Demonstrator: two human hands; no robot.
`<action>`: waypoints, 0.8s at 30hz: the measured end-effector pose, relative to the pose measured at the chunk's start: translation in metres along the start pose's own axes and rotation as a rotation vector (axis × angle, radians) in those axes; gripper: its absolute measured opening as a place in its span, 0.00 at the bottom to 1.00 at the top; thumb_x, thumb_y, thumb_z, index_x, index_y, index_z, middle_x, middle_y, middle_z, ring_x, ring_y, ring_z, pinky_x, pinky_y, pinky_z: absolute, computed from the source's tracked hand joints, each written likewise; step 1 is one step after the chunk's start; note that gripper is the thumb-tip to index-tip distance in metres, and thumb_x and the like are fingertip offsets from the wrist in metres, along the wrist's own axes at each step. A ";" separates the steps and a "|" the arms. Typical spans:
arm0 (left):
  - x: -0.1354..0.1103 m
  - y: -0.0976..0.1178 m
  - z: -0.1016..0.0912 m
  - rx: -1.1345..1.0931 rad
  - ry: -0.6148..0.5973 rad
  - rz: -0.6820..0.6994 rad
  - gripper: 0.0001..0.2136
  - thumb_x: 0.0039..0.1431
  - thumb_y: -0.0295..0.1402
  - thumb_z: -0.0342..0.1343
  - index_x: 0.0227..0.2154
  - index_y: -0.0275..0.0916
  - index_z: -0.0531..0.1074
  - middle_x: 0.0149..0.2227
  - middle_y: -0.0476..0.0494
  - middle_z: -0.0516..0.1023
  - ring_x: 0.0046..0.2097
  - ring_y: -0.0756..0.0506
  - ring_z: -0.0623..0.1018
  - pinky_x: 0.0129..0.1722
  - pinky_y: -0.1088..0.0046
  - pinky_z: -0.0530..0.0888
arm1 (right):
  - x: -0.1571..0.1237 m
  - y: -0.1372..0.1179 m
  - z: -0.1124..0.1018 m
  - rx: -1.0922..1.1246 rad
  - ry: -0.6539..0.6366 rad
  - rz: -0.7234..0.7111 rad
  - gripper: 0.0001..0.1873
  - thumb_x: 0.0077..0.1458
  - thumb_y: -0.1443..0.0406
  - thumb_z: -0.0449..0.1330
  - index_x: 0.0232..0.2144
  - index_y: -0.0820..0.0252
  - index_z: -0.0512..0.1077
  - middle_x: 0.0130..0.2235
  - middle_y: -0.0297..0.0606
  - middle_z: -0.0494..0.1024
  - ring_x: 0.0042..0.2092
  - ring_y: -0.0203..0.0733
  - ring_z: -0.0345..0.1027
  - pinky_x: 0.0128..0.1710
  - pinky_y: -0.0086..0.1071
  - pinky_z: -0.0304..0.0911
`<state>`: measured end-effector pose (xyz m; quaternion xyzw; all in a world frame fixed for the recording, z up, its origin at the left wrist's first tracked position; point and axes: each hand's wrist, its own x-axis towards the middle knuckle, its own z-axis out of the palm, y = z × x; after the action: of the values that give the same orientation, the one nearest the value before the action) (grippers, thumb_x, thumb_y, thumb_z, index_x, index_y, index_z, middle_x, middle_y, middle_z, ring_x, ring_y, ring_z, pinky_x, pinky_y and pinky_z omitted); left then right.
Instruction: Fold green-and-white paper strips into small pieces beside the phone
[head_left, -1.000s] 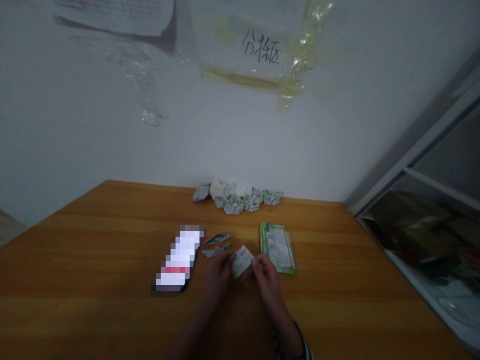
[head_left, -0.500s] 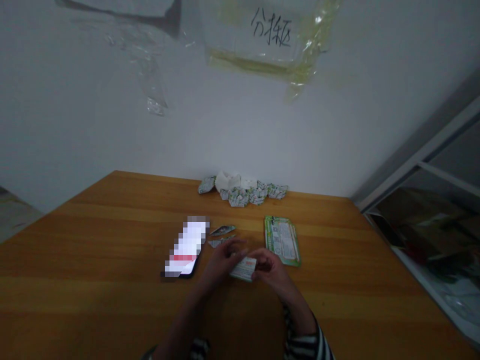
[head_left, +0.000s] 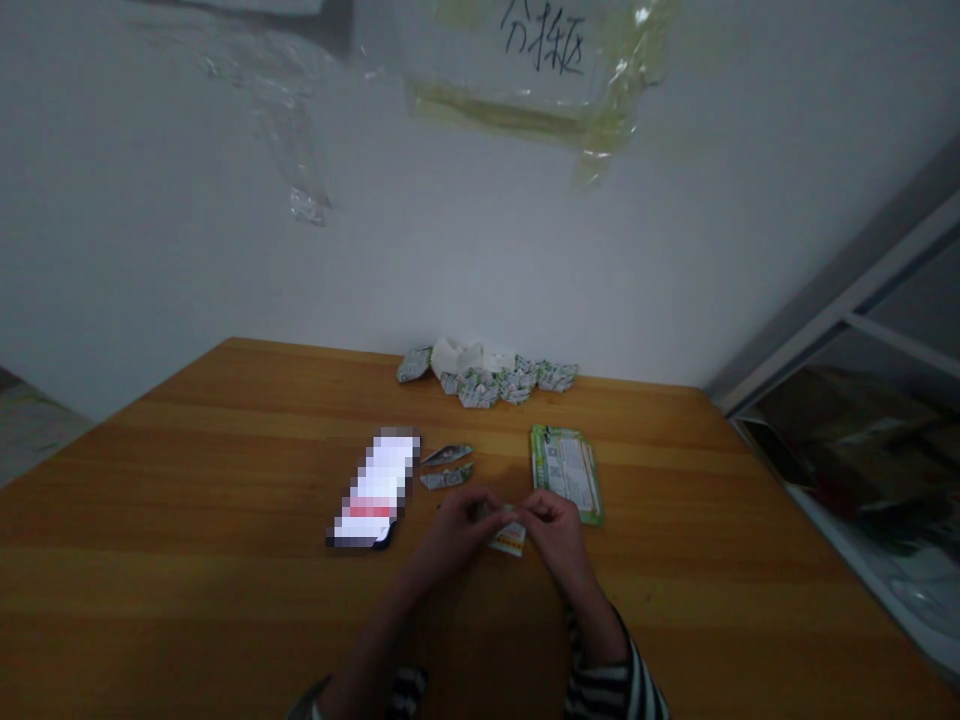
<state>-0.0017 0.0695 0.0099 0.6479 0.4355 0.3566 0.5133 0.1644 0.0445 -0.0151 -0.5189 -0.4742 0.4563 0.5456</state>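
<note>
A small white printed paper with a red stripe point(head_left: 510, 540) is pinched between both of my hands just above the wooden table point(head_left: 187, 500). My left hand point(head_left: 457, 530) grips its left side with the fingers closed. My right hand point(head_left: 553, 528) grips its right side, fingers also closed. Most of the paper is hidden behind my fingers, and only a lower corner shows. Two small folded paper pieces point(head_left: 447, 466) lie on the table just beyond my left hand.
A phone point(head_left: 375, 490) with a lit screen lies left of my hands. A green-edged printed sheet point(head_left: 566, 470) lies to the right. A heap of folded paper pieces point(head_left: 487, 378) sits by the wall. A metal shelf frame point(head_left: 840, 320) stands at the right.
My hands have closed in on the paper and folded it smaller, so less of it shows. The view has tilted slightly.
</note>
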 end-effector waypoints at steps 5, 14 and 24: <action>0.000 0.001 -0.002 0.003 0.029 -0.026 0.17 0.54 0.47 0.57 0.21 0.36 0.69 0.21 0.51 0.67 0.26 0.50 0.66 0.26 0.77 0.63 | 0.002 0.003 -0.004 0.076 -0.098 0.047 0.10 0.46 0.60 0.66 0.31 0.59 0.78 0.28 0.35 0.81 0.28 0.39 0.72 0.28 0.30 0.66; 0.000 -0.001 -0.006 0.078 0.041 0.058 0.15 0.58 0.42 0.55 0.23 0.37 0.69 0.22 0.51 0.67 0.27 0.50 0.66 0.26 0.77 0.61 | 0.002 -0.003 -0.006 0.076 -0.136 0.102 0.15 0.45 0.54 0.68 0.25 0.60 0.78 0.24 0.36 0.80 0.24 0.39 0.71 0.25 0.30 0.67; -0.001 0.000 0.000 0.103 0.046 0.077 0.15 0.59 0.41 0.53 0.22 0.38 0.65 0.22 0.53 0.63 0.26 0.50 0.63 0.26 0.76 0.59 | 0.000 -0.003 -0.008 0.075 -0.115 0.098 0.19 0.45 0.50 0.67 0.20 0.61 0.74 0.20 0.34 0.76 0.21 0.37 0.68 0.24 0.30 0.66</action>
<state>-0.0018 0.0684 0.0098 0.6813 0.4394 0.3682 0.4551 0.1719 0.0437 -0.0120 -0.4939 -0.4612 0.5289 0.5135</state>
